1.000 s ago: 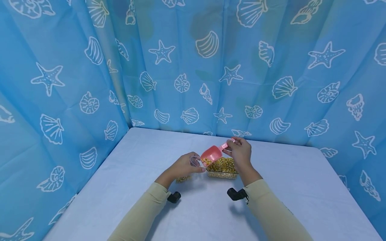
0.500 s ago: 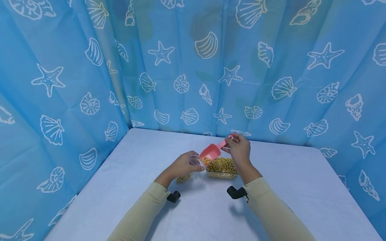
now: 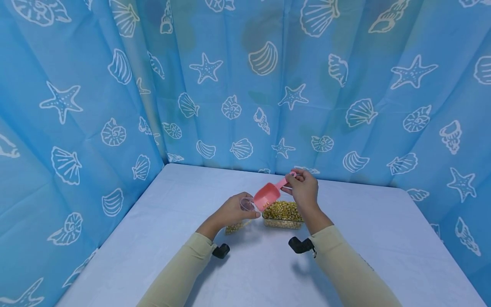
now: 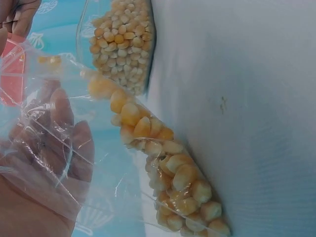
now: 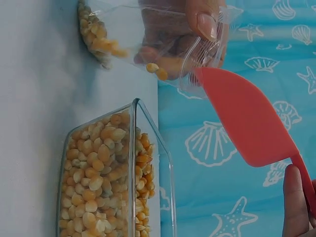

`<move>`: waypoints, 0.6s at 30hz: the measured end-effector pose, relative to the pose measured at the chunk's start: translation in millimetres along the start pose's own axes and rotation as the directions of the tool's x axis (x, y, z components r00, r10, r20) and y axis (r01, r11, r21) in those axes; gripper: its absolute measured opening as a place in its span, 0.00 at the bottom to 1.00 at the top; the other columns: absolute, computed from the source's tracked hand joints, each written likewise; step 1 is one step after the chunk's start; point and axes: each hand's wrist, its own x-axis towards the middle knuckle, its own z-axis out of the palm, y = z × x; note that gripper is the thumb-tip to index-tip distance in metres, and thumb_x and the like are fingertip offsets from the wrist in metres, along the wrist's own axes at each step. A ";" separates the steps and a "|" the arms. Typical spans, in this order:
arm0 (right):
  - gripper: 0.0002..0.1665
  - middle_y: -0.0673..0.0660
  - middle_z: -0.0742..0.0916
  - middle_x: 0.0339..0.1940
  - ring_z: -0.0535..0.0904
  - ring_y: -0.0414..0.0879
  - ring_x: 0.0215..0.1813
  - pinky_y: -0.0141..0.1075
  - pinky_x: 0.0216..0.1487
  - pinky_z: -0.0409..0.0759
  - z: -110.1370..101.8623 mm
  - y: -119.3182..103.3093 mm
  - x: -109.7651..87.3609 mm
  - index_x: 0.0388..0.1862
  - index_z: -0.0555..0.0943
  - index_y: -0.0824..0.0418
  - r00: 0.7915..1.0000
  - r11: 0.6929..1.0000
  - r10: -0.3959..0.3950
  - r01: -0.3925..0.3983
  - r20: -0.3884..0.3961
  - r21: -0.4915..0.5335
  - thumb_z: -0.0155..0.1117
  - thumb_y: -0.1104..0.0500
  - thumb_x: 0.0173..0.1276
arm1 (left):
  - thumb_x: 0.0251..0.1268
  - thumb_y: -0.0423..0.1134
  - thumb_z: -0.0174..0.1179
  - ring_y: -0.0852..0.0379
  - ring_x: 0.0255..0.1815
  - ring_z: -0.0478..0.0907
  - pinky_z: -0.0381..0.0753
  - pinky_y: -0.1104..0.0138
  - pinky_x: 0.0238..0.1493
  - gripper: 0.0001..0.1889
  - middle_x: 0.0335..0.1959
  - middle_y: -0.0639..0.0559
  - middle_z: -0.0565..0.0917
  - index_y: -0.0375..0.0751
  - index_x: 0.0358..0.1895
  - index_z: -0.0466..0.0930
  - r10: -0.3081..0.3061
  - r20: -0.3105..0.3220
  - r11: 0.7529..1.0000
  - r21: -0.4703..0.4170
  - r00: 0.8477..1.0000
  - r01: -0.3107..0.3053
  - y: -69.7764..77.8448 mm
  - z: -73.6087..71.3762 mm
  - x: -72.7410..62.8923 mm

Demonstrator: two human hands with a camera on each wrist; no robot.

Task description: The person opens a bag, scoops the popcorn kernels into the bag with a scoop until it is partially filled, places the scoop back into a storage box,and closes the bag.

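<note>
My left hand (image 3: 235, 209) holds a clear plastic bag (image 5: 129, 30) by its mouth, the thumb pressed on the film. Corn kernels (image 4: 185, 185) fill the bag's lower end, and several more slide down inside it. My right hand (image 3: 307, 192) pinches the handle of a red scoop (image 3: 267, 195), which tilts down to the left with its lip in the bag's opening. Just a few kernels show in the scoop's bowl. Below and right of the scoop stands a glass container (image 3: 281, 224) of corn kernels, partly hidden by the right hand in the head view.
A white-covered table (image 3: 253, 268) carries everything. Blue curtains (image 3: 230, 76) with shell and starfish prints hang at the back and sides. A black wrist mount (image 3: 301, 246) sticks out from the right sleeve, another black mount (image 3: 220, 250) from the left.
The scoop has risen slightly at its handle and tipped further toward the bag. Most of the kernels in it have run out into the bag. My left hand stays nearly still.
</note>
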 end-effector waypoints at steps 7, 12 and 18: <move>0.20 0.63 0.81 0.44 0.85 0.51 0.41 0.38 0.36 0.84 1.3 -4.7 -1.4 0.59 0.73 0.64 1.000 1.000 -0.027 0.027 0.009 -0.001 0.60 0.59 0.72 | 0.50 0.56 0.73 0.55 0.42 0.78 0.80 0.58 0.43 0.34 0.40 0.54 0.81 0.43 0.57 0.73 -0.014 -0.001 1.000 -0.006 1.000 0.014 2.2 -1.0 -0.5; 0.18 0.63 0.80 0.43 0.84 0.53 0.40 0.38 0.36 0.84 3.7 -8.9 -3.9 0.58 0.74 0.65 0.997 0.997 -0.075 0.075 0.016 -0.022 0.61 0.62 0.71 | 0.51 0.54 0.73 0.54 0.43 0.78 0.80 0.58 0.44 0.33 0.40 0.54 0.81 0.42 0.57 0.73 -0.010 -0.003 1.000 -0.016 1.000 0.010 2.6 -1.3 -0.7; 0.18 0.63 0.80 0.43 0.84 0.53 0.40 0.37 0.35 0.84 4.9 -10.9 -4.4 0.58 0.74 0.65 0.994 0.994 -0.106 0.106 0.015 -0.019 0.61 0.61 0.71 | 0.52 0.52 0.73 0.54 0.43 0.78 0.80 0.58 0.43 0.30 0.40 0.54 0.81 0.42 0.56 0.74 -0.003 -0.022 1.000 -0.017 1.000 0.002 3.0 -1.5 -0.8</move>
